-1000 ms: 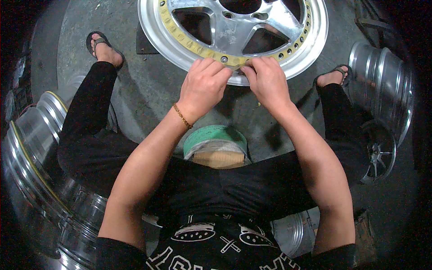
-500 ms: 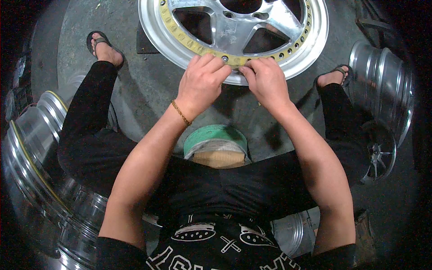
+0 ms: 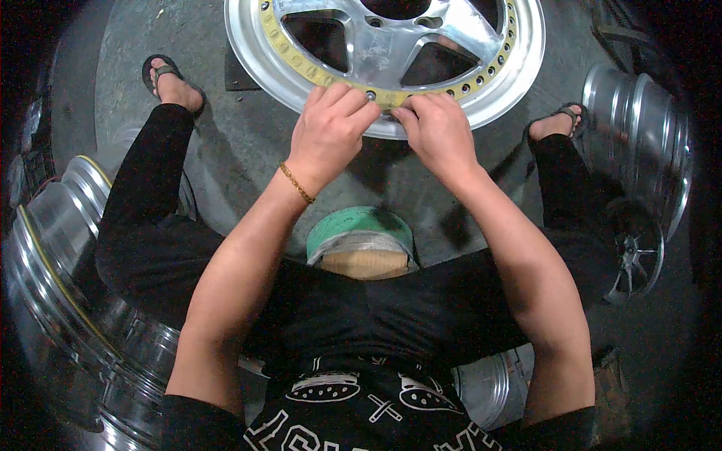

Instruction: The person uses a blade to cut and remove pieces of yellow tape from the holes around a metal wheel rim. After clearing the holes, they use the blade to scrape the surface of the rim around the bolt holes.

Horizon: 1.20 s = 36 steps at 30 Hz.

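A silver alloy wheel [image 3: 374,60] with wide spokes lies at the top of the view, its polished lip towards me. Yellow masking tape [image 3: 297,62] runs round the ring of bolt holes; on the left it covers the holes, while dark holes show on the right. My left hand [image 3: 329,131] is closed at the near edge of the ring, its curled fingertips on the tape. Close beside it, my right hand [image 3: 440,131] pinches at the tape with thumb and index finger. One hole shows between the two hands. What lies under the fingertips is hidden.
Below my hands is a round green-rimmed object [image 3: 361,218] between my legs. Silver wheel barrels [image 3: 64,248] are piled on the left, and another barrel [image 3: 635,135] stands at the right. A dark spoked wheel [image 3: 635,259] leans near my right knee.
The wheel and both hands appear slightly further left and up in the view. The right hand's fingers have shifted a little along the tape; both hands stay at the near edge.
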Motion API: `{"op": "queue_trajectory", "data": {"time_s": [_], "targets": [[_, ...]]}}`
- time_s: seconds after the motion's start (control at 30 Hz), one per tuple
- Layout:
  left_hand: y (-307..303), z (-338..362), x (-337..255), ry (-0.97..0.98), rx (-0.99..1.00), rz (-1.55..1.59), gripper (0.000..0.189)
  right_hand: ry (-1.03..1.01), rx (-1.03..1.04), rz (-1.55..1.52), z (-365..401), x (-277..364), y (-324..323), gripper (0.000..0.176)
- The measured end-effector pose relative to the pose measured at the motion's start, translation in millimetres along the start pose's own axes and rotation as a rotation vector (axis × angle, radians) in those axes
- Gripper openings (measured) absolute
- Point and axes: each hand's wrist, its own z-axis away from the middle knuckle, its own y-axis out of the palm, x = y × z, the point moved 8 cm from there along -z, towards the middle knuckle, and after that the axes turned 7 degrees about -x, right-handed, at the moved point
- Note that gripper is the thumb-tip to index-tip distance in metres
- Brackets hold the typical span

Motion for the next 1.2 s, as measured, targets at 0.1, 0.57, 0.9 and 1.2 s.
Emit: {"op": "queue_trajectory", "data": {"time_s": [0.1, 0.57, 0.9, 1.2], "targets": [[-0.9, -1.1, -0.2, 0.006, 0.004, -0.004, 0.015, 0.013, 0.006, 0.017, -0.4, 0.5, -0.2, 0.019], [-2.5, -2.2, 3.9, -0.049, 0.005, 0.056, 0.013, 0.03, 0.015, -0.005, 1.3, 0.1, -2.5, 0.019], [-0.7, -0.4, 2.6, -0.05, 0.011, 0.067, 0.013, 0.025, -0.003, -0.001, 1.0, 0.8, -3.2, 0.019], [-1.8, -1.9, 1.7, -0.033, 0.017, 0.046, 0.015, 0.017, 0.002, 0.013, 0.3, 1.2, -1.2, 0.018]]}}
